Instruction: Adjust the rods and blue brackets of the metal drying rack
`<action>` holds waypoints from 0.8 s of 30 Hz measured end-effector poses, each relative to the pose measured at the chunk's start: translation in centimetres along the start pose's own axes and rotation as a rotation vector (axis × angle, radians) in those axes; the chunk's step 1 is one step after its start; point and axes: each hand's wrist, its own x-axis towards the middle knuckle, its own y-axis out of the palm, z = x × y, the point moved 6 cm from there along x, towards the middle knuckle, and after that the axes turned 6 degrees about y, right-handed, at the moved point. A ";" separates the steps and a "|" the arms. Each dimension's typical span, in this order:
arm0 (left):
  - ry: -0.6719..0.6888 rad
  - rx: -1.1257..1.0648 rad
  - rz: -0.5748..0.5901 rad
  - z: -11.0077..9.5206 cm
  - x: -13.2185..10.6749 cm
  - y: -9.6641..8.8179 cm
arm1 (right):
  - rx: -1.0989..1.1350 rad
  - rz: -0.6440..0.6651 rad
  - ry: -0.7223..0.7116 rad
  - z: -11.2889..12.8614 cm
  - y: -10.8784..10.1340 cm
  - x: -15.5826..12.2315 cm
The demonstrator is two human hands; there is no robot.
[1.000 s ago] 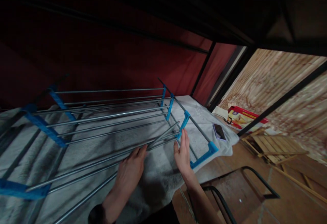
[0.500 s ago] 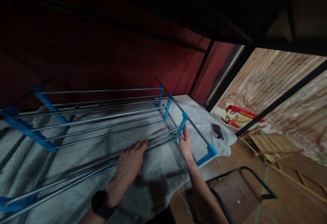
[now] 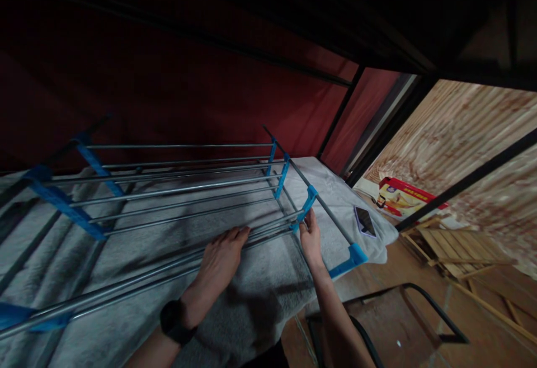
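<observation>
A rack of grey metal tubes and blue plastic end brackets lies on a grey blanket. My left hand, with a dark watch on its wrist, is closed over the front tubes, near their right end. Its fingertips are partly hidden behind the tubes. My right hand grips the lower end of a blue bracket on the right side frame, where the tubes meet it. At lower left, the front tubes cross another blue bracket.
A phone lies on the blanket to the right. Below it stands a chair with a dark metal frame. A folded wooden piece and a red-yellow box are on the floor. Dark bed-frame bars and red fabric border the blanket.
The view has swung slightly left, so everything sits further right. Both hands keep their places on the rack. The front tubes' left ends have shifted relative to each other over the lower-left bracket.
</observation>
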 end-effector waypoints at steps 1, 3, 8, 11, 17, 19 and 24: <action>0.003 -0.010 0.004 0.1 0.1 0.0 | 0.001 0.001 0.006 0.0 0.0 0.0; 0.011 -0.021 0.009 0.2 0.2 -0.1 | 0.002 0.005 0.007 -0.1 0.0 0.0; 0.037 -0.049 -0.019 0.3 0.3 -0.2 | -0.014 0.002 0.014 -0.3 -0.1 0.0; 0.028 -0.057 -0.010 0.5 0.2 0.1 | -0.022 0.003 0.033 -0.5 0.0 0.1; 0.031 -0.036 -0.006 0.8 0.3 -0.1 | -0.026 0.011 0.072 -0.5 -0.1 0.1; 0.016 -0.027 -0.016 1.3 0.4 -0.4 | -0.043 0.014 0.085 -0.6 -0.2 0.1; -0.035 -0.003 -0.019 2.6 0.4 -0.9 | -0.046 -0.022 0.127 -2.2 -0.7 -1.1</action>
